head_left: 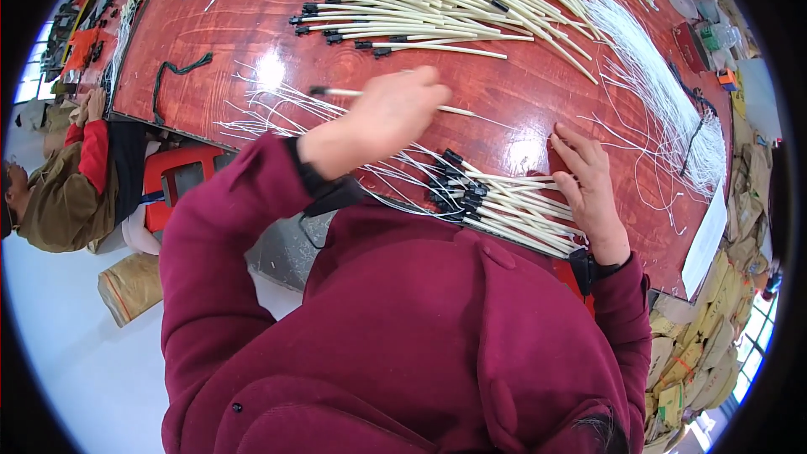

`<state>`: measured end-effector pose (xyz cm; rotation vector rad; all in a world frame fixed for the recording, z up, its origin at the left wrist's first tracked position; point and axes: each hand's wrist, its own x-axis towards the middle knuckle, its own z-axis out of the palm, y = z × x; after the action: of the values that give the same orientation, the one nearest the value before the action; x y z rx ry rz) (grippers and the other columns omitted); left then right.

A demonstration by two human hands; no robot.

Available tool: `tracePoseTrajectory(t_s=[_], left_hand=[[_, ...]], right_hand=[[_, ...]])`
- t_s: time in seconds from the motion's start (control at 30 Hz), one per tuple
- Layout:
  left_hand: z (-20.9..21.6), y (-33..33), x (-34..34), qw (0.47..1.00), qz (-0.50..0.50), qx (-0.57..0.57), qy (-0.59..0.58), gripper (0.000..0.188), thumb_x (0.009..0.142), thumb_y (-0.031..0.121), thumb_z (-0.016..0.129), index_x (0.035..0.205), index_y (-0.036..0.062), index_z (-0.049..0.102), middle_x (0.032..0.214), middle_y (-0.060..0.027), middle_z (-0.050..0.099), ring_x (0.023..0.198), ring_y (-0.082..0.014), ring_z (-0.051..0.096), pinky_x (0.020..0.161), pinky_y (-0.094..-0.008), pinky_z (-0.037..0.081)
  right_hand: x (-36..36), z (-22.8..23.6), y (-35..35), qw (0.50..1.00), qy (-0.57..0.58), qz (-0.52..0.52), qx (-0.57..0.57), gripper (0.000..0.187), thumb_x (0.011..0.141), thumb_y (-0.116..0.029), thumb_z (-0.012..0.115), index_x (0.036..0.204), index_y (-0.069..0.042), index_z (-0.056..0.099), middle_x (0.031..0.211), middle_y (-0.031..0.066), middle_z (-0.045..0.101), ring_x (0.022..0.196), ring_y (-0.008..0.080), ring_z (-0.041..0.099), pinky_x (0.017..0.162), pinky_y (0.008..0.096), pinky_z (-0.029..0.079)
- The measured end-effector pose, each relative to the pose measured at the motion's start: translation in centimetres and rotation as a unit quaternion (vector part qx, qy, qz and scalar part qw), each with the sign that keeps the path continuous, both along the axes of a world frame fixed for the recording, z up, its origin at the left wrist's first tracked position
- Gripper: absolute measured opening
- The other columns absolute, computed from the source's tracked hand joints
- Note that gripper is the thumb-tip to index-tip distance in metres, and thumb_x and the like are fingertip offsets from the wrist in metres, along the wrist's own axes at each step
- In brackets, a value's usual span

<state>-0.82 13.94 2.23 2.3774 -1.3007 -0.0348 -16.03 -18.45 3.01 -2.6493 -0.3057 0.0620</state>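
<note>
The left hand (382, 118) has its fingers curled tight around a cream tube (458, 110) over the red wood-grained tabletop (218, 42). The right hand (588, 181), fingers loosely spread and gripping nothing visible, is beside black-tipped tubes (521, 212); white wires (664, 105) lie farther right.

Slim cream tube (456, 110) held in left fingers (433, 94), slanting slightly down rightward. Black end piece (319, 91) left of those fingers; 1 thin white wire (492, 122) exits opposite end, toward right fingers (575, 139). Similar black-ended tubes (513, 202) piled left of right thumb (568, 188).
</note>
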Motion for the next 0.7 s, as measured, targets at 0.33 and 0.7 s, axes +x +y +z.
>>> tracePoseTrajectory(t_s=[0.33,0.7], left_hand=[[-0.1,-8.6,-3.3,0.996,-0.084,0.000,-0.031,0.012,0.084,0.013,0.067,0.094,0.0065,0.065,0.096,-0.0107,0.063,0.095,-0.0313,0.066,0.079,-0.0450,0.055],[0.3,-1.6,-1.0,0.997,0.038,-0.042,0.055,0.025,0.086,0.016,0.073,0.107,0.0047,0.065,0.100,-0.0129,0.065,0.097,-0.0352,0.063,0.082,-0.0453,0.051]], right_hand=[[0.5,-0.5,1.0,0.995,-0.094,0.012,0.032,0.065,0.098,-0.037,0.061,0.149,0.000,0.047,0.149,0.0174,0.051,0.130,0.0363,0.047,0.112,0.0465,0.035],[2.5,-0.4,0.5,0.996,-0.087,0.008,-0.010,0.059,0.090,-0.013,0.069,0.147,-0.008,0.054,0.146,0.0146,0.055,0.126,0.0349,0.052,0.110,0.0448,0.039]])
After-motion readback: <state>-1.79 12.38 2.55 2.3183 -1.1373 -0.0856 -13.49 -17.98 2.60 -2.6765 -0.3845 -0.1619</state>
